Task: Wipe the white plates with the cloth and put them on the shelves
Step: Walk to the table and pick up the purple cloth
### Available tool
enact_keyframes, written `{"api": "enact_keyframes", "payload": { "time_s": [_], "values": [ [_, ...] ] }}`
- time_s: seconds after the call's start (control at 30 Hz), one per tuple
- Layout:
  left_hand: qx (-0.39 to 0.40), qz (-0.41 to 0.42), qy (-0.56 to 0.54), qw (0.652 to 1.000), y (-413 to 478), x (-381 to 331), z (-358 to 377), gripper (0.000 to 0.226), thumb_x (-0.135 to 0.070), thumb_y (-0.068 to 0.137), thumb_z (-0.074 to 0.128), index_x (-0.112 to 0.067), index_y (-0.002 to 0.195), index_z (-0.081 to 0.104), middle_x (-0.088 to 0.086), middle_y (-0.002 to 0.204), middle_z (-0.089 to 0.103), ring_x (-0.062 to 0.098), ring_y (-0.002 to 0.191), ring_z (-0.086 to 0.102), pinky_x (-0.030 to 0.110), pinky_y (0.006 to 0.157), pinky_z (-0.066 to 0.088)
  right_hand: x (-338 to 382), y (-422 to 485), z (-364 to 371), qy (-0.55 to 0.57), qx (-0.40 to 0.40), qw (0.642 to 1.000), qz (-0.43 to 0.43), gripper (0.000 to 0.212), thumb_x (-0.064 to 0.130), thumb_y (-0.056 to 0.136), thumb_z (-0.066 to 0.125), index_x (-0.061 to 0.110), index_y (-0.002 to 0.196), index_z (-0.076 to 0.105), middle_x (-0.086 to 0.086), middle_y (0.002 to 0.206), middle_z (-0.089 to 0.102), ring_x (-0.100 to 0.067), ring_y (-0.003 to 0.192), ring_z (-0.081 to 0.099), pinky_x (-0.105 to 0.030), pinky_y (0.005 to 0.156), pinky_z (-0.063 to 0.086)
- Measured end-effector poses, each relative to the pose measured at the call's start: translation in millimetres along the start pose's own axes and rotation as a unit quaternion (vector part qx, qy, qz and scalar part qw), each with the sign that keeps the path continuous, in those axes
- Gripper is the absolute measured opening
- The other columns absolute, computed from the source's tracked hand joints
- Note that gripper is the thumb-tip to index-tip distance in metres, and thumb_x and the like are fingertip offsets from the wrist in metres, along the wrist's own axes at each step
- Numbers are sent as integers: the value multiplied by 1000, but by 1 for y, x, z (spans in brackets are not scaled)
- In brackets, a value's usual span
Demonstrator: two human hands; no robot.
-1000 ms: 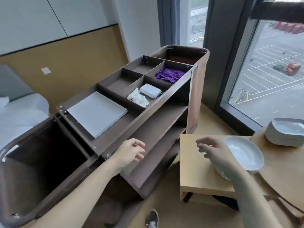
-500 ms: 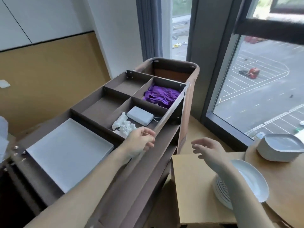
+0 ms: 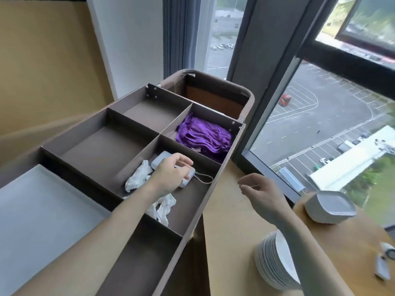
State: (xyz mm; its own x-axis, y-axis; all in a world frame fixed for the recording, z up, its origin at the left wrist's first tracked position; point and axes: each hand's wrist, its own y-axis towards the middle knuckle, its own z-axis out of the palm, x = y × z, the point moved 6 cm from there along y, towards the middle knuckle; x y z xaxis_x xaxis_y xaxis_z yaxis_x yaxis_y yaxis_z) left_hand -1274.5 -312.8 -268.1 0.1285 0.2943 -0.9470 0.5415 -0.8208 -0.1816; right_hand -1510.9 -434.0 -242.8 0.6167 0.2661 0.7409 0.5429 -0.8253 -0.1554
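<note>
Head view: left grip (image 3: 171,178) at white device (image 3: 160,160), hold unclear; right grip (image 3: 259,195) slack above wooden table (image 3: 226,231).

My only camera rides on my head, wide-angle, facing forward and steeply down. It sits close over the cart's divided tray (image 3: 102,150) at centre left. The window (image 3: 320,135) fills the upper right, and my left hand (image 3: 171,178) and right hand (image 3: 260,193) are mid-frame.

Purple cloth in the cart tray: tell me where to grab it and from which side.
Probably come straight down from above: the purple cloth lies bunched in a compartment walled on all sides. Pinch the raised folds near its middle, which stand clear of its walls and give fingers something to gather.
</note>
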Motion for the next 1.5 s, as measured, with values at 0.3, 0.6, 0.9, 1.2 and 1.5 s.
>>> {"api": "enact_keyframes", "payload": {
  "time_s": [0.3,0.6,0.9,1.2,1.5],
  "values": [
    [-56,-25,25,998,15,5,-16,18,-6,95,57,-19,96,69,6,102,69,10,75,69,40,77,57,28,51,11,6,17,998,-67,19,19,97,61,35,93,71,17,96,70,3,83,65,-8,59,43],
    [-154,-21,51,987,8,-17,0,21,-4,93,58,-21,93,70,0,97,69,12,78,69,37,83,55,25,85,-5,40,73,988,-133,23,14,95,59,31,94,74,19,97,71,5,85,65,-6,63,46],
    [-199,3,133,971,32,-32,8,28,-2,90,59,-28,87,68,-9,89,71,4,79,66,20,74,46,21,129,-6,89,58,982,-157,26,13,92,59,31,91,76,20,91,72,8,88,63,-3,65,45],
    [-118,109,370,915,136,-54,6,21,-21,88,65,-32,104,60,-14,102,63,8,96,54,43,101,42,46,178,21,-28,54,986,-152,22,12,94,60,26,104,74,13,101,70,-6,94,66,-27,85,59],
    [-17,52,468,882,173,-6,17,50,-36,85,61,-35,134,51,-7,133,51,18,124,47,38,103,38,49,199,78,-400,53,909,-101,57,45,77,71,20,125,52,-7,127,54,-31,118,52,-43,95,41]
  ]
}}
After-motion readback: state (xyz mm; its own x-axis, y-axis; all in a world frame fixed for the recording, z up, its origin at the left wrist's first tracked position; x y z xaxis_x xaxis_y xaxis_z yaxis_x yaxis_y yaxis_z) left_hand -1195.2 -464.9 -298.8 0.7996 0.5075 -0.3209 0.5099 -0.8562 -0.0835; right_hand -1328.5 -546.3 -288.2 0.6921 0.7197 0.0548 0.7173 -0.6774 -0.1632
